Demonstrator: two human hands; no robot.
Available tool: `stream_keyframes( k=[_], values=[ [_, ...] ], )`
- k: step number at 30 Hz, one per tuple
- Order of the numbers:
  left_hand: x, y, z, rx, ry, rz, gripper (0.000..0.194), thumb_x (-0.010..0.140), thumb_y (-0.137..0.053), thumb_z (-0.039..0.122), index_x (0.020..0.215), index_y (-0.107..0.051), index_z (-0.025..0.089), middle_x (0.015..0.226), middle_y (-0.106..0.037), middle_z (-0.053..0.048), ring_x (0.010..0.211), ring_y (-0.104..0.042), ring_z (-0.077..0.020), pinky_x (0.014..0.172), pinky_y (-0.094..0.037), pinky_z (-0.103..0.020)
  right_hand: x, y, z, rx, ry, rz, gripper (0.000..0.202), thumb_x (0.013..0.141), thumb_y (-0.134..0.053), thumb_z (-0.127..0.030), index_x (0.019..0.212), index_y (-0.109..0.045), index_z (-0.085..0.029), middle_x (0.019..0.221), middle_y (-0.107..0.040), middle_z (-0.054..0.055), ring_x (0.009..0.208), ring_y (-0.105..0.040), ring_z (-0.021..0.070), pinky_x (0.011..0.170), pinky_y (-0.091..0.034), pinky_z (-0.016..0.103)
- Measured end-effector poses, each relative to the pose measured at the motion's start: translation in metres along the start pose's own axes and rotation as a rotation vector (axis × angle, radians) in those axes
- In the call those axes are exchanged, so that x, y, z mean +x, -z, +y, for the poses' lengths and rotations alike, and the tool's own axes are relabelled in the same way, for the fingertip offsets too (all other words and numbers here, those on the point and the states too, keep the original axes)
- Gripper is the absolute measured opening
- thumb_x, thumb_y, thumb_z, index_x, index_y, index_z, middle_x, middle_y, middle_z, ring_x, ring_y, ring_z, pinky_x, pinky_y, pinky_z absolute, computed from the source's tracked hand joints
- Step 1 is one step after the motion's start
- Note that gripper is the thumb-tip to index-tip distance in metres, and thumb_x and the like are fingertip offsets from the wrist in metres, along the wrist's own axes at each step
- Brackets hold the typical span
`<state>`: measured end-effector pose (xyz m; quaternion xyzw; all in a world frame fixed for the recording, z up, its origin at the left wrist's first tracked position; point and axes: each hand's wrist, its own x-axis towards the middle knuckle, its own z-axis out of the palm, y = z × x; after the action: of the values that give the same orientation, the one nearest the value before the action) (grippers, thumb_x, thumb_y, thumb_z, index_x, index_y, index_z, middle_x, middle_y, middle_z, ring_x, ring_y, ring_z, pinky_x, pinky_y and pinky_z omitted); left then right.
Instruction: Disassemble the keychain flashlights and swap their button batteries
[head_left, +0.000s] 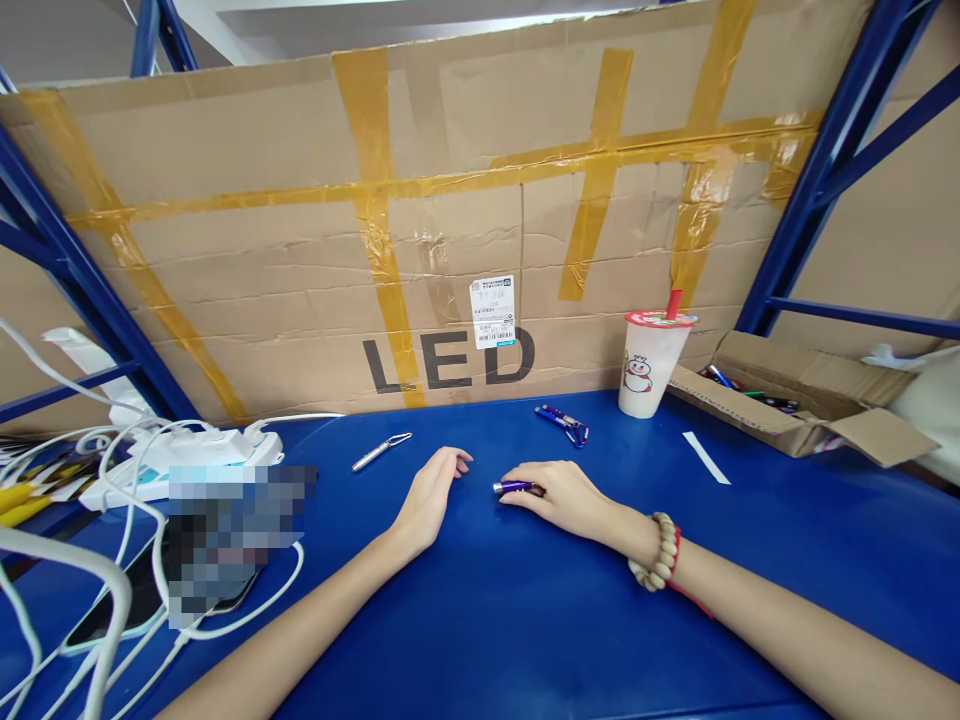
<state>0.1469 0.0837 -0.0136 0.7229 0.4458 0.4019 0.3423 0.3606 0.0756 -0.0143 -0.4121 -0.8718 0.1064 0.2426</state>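
My right hand holds a small purple flashlight with a silver end between thumb and fingers, just over the blue table. To its left my left hand rests on its side, fingers loosely curved and holding nothing. A silver flashlight with a clip lies beyond my left hand. Behind my right hand, purple flashlights with carabiner clips lie close together.
A white drink cup with a red straw stands at the back right, beside an open cardboard box of small items. A white strip lies nearby. Cables, a power strip and phones crowd the left. A large carton stands behind.
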Motion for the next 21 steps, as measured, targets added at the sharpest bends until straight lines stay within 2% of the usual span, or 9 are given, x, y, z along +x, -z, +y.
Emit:
stream_keyframes(
  k=[12,21],
  values=[
    [-0.0016,0.0012,0.0044,0.044,-0.004,-0.032,0.037,0.092,-0.026,0.040,0.095,-0.055,0.018,0.095,-0.058,-0.007,0.092,-0.053,-0.0201,0.088,-0.040,-0.033,-0.0003,-0.0002,0.0008,-0.016,-0.016,0.011,0.029,0.091,-0.047,-0.045,0.102,-0.068,-0.028,0.099,-0.070,-0.002,0.087,-0.065,0.0168,0.072,-0.045,0.025],
    [-0.0023,0.0017,0.0047,0.067,-0.007,-0.062,0.038,0.094,-0.024,0.041,0.098,-0.055,0.019,0.097,-0.058,-0.007,0.095,-0.051,-0.0200,0.089,-0.039,-0.034,-0.0012,0.0012,0.0014,0.047,-0.044,-0.044,0.033,0.090,-0.046,-0.050,0.104,-0.066,-0.028,0.102,-0.069,-0.002,0.089,-0.065,0.0164,0.072,-0.045,0.024]
  ],
)
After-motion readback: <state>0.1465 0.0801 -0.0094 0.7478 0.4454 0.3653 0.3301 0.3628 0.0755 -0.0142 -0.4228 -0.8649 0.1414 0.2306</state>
